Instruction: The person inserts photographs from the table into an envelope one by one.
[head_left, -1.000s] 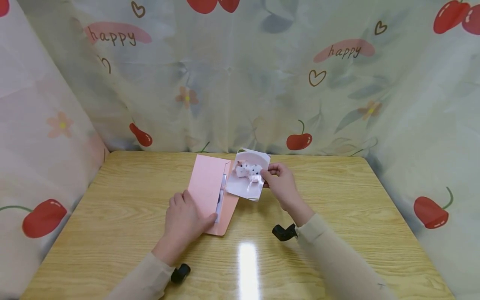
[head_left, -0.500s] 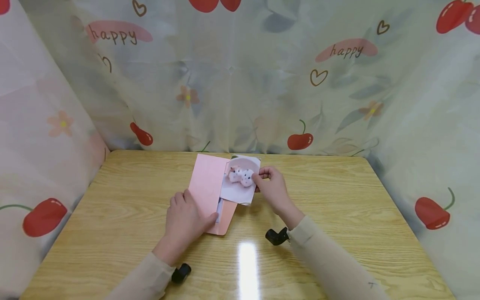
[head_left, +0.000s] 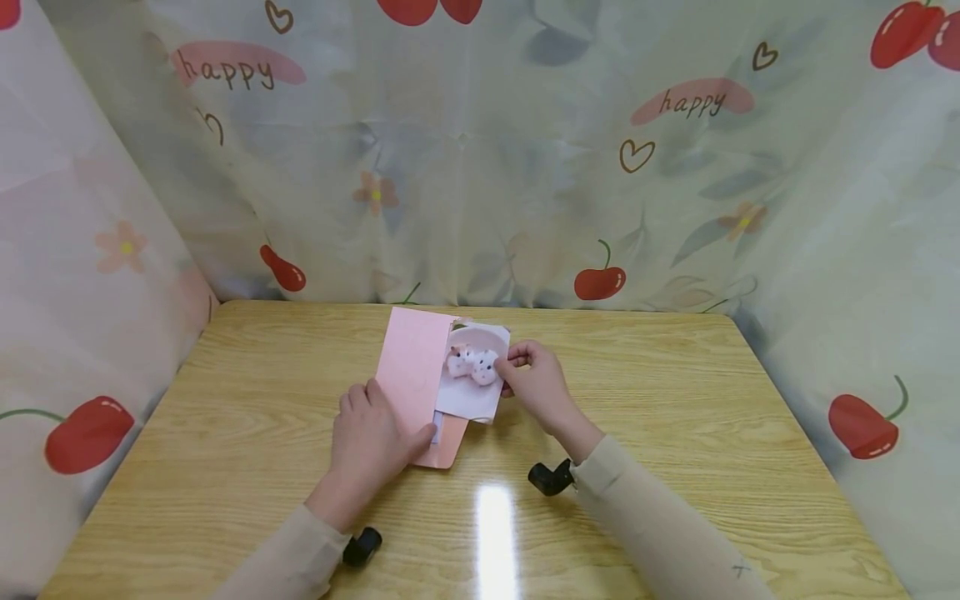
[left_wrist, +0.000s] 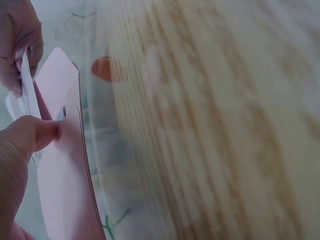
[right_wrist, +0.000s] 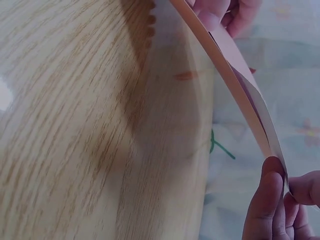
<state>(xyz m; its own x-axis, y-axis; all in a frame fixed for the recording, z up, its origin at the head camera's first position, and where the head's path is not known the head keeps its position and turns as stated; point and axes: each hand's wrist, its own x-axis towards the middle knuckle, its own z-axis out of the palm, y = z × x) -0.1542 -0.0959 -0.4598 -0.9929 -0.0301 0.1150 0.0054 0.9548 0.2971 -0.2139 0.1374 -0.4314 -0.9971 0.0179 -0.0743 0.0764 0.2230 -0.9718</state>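
Note:
A pink envelope is held up over the table, its flap side to the right. My left hand grips its lower left part, the thumb pressing near the opening, as the left wrist view shows the pink paper under the thumb. At the opening is a photo card with small white spotted figures. My right hand pinches the card's right edge between thumb and fingers. The card's left edge lies at the envelope's mouth, partly hidden. Another card shows inside the envelope below it.
The wooden table spreads around both hands. A printed curtain with cherries and hearts hangs behind and at both sides. Black wrist cameras sit under the sleeves.
My right hand has moved left and slightly down, bringing the photo card against the envelope's opening, its left edge partly covered. The left hand and envelope have stayed nearly still.

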